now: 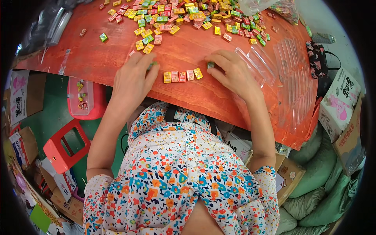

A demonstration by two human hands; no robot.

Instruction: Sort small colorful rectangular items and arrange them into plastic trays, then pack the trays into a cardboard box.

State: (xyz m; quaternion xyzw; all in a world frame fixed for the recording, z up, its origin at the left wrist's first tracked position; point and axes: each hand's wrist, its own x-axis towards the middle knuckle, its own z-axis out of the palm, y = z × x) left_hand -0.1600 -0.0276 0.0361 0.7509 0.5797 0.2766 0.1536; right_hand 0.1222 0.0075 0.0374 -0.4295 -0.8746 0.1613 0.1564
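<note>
A short row of several small candy boxes (182,76), yellow, pink and red, stands on the red-brown table between my hands. The yellow box (198,73) at its right end sits slightly askew. To the left of the row, my left hand (133,78) is closed on a small green box (152,65), mostly covered by the fingers. On the other side, my right hand (232,72) pinches another small green box (210,64) between thumb and fingers. Beyond the hands lies a large heap of loose boxes (196,15) in yellow, pink, red and green.
Clear plastic trays (291,78) lie on the table (188,100) to the right. Clear plastic bags (254,6) are at the far edge. Below left are a red stool (66,147) and a pink tub (87,114). Cartons (340,102) and green sacks (317,168) crowd the right.
</note>
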